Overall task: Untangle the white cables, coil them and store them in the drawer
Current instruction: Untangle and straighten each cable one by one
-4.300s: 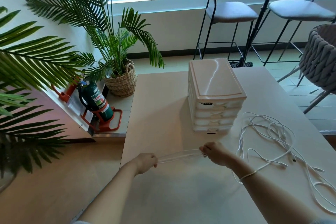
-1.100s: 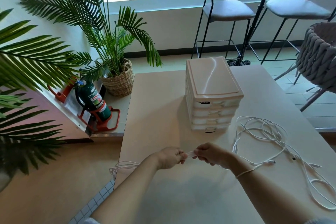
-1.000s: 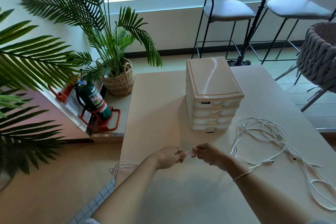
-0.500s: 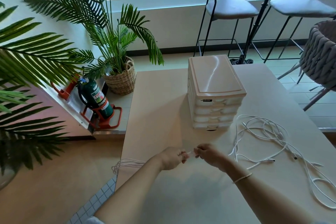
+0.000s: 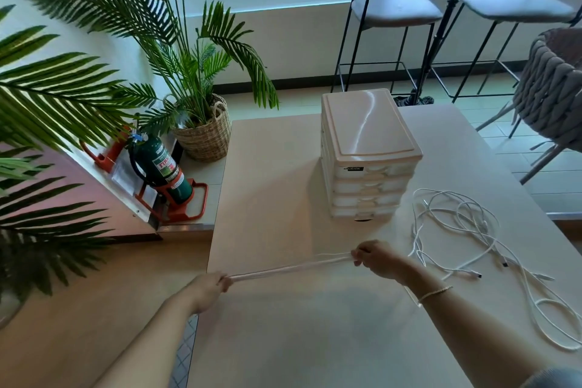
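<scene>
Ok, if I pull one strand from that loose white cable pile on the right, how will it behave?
Probably floppy: the cable pile lies in limp loops on the table. Its strands cross, so one pull likely drags the others. It looks light, so it should slide easily rather than resist.

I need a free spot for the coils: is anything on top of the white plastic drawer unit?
Nothing lies on the lid of the white plastic drawer unit, only a streak of glare. Its drawers are all shut, so their contents are hidden.
</scene>
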Demonstrator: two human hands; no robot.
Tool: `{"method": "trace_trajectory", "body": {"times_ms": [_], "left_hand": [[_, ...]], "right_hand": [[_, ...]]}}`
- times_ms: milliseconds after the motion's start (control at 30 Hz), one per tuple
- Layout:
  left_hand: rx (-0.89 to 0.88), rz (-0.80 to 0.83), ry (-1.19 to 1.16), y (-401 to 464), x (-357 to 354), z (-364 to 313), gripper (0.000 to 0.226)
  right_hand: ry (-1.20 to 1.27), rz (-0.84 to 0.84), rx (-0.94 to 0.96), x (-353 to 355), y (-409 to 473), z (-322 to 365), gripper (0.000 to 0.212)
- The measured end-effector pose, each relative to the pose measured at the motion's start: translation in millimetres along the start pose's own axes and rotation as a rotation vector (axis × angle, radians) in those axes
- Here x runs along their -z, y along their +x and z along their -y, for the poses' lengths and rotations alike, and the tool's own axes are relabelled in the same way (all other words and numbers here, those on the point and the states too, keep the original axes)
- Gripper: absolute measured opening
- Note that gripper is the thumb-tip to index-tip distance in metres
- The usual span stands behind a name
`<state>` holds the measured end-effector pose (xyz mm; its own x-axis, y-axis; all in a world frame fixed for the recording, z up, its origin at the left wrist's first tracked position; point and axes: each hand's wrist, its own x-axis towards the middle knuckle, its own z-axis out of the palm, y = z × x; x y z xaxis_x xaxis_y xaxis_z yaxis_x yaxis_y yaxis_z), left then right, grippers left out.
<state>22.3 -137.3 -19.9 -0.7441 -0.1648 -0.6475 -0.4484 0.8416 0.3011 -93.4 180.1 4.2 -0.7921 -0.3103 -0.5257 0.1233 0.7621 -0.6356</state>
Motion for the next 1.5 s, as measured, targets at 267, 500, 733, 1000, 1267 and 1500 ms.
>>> {"method": "trace_trajectory", "body": {"times_ms": [267, 500, 733, 1000, 1267, 1500], "left_hand": [[0.259, -0.109, 0.518, 2.5, 6.9, 19.8, 0.031], [-0.29, -0.22, 0.074, 13.8, -14.0, -79.4, 0.039], [-0.487, -0.265, 0.333, 14.0, -32.8, -134.4, 0.026], [-0.508, -0.121, 0.437, 0.7, -29.9, -144.4, 0.048], [-0.373, 0.142, -0.344, 8.7, -24.8, -143.6, 0.02], [-0.342, 0.064, -0.159, 9.0, -25.3, -155.5, 0.036]], "right_hand": [[-0.078, 0.064, 0.037, -15.2, -0.2, 7.8, 0.036], [-0.062, 0.063, 0.083, -18.9, -0.5, 20.3, 0.036], [-0.029, 0.058, 0.097, -16.9, -0.3, 23.0, 0.039], [-0.022, 0.087, 0.067, -24.6, 4.5, 17.4, 0.023], [-0.083, 0.108, 0.15, -24.0, 2.7, 29.4, 0.033], [0.152, 0.241, 0.055, -12.5, -0.5, 24.4, 0.018]]}}
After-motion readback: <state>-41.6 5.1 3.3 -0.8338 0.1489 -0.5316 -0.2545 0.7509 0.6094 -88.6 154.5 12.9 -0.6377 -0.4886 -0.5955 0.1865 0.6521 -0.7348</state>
